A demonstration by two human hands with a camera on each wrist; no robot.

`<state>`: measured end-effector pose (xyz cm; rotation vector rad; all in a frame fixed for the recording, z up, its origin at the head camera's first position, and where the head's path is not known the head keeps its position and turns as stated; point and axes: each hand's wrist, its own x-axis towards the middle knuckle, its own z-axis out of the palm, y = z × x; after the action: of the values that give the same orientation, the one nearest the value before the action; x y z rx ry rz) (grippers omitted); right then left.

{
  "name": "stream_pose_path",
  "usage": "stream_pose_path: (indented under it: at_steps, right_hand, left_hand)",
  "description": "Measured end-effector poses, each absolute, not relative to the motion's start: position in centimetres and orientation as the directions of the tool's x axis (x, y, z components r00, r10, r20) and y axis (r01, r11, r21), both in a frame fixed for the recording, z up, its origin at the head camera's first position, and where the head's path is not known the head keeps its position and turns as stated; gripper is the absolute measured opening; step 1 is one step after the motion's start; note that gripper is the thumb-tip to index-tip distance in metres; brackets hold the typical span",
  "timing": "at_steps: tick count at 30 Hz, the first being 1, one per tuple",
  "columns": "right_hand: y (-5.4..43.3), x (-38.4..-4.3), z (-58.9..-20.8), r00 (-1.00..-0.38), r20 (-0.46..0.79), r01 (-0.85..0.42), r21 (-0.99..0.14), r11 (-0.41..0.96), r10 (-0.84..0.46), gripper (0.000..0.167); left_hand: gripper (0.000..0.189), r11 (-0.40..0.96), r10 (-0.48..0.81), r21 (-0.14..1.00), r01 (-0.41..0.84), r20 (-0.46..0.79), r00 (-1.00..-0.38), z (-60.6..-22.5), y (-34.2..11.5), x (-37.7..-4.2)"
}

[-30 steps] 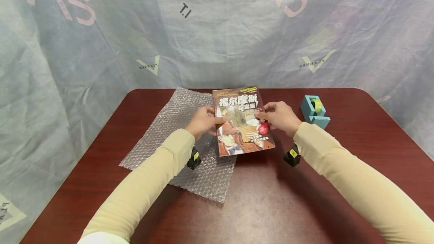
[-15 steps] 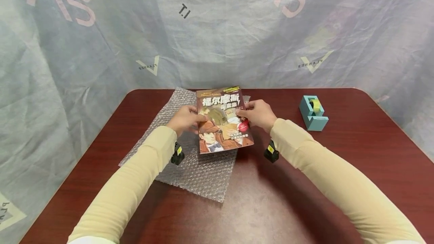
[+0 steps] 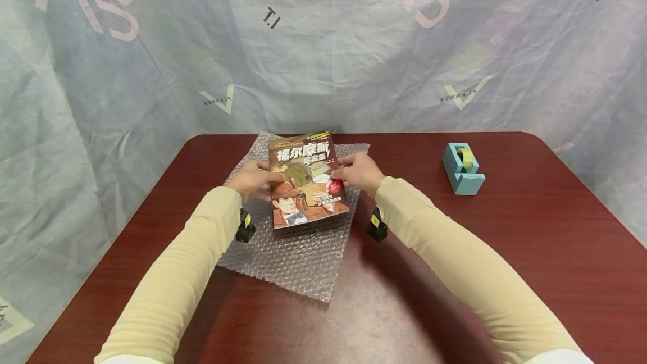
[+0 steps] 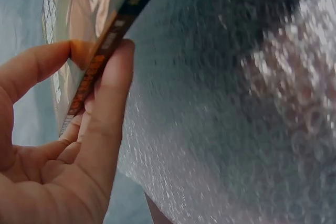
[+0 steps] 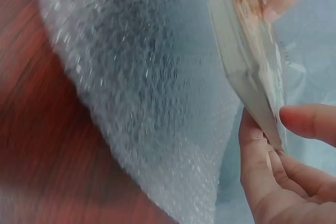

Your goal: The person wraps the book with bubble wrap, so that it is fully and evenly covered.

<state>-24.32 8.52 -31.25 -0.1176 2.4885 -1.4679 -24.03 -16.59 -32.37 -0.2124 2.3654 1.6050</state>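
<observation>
A paperback book (image 3: pixel 308 184) with an illustrated brown cover is held face up above a sheet of bubble wrap (image 3: pixel 298 263). My left hand (image 3: pixel 251 180) grips its left side, thumb on the cover and fingers beneath. On the opposite side my right hand (image 3: pixel 361 173) pinches the edge the same way. In the left wrist view the spine of the book (image 4: pixel 107 43) lies between the thumb and fingers of the left hand (image 4: pixel 68 135). The right wrist view shows the page edges of the book (image 5: pixel 239 61) and the right hand (image 5: pixel 286 166), with bubble wrap (image 5: pixel 142 77) below.
A teal tape dispenser (image 3: pixel 464 170) with a yellow roll stands on the right of the dark red table (image 3: pixel 429 308). Behind the table hangs a grey printed cloth (image 3: pixel 323 60). The bubble wrap lies flat, left of the table's middle.
Both hands have carried the book to the left, from partly beside the bubble wrap to over it. The grip looks the same. The tape dispenser stays on the table.
</observation>
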Motion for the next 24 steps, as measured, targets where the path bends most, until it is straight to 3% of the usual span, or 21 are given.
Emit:
stream_pose_path:
  at_steps: [13, 18, 20, 24]
  right_hand:
    - [5.6, -24.7, -33.0, -0.966, -0.158, 0.046, -0.887, 0.460, -0.207, 0.047]
    - [4.8, -24.6, -33.4, -0.972, -0.133, 0.022, -0.871, 0.490, -0.193, 0.037]
    - [4.6, -24.5, -33.6, -0.973, -0.132, 0.019, -0.861, 0.508, -0.189, 0.034]
    - [4.3, -24.5, -34.0, -0.971, -0.134, 0.002, -0.831, 0.556, -0.197, 0.031]
  left_hand:
    - [0.026, 0.457, -0.007, 0.834, -0.309, -0.345, -0.939, -32.1, -18.5, -23.6]
    - [0.056, 0.478, -0.032, 0.814, -0.331, -0.360, -0.932, -32.4, -18.9, -23.9]
    - [0.051, 0.487, -0.036, 0.808, -0.331, -0.360, -0.932, -32.5, -19.1, -24.0]
    - [0.023, 0.509, -0.033, 0.797, -0.327, -0.361, -0.932, -32.9, -19.2, -24.2]
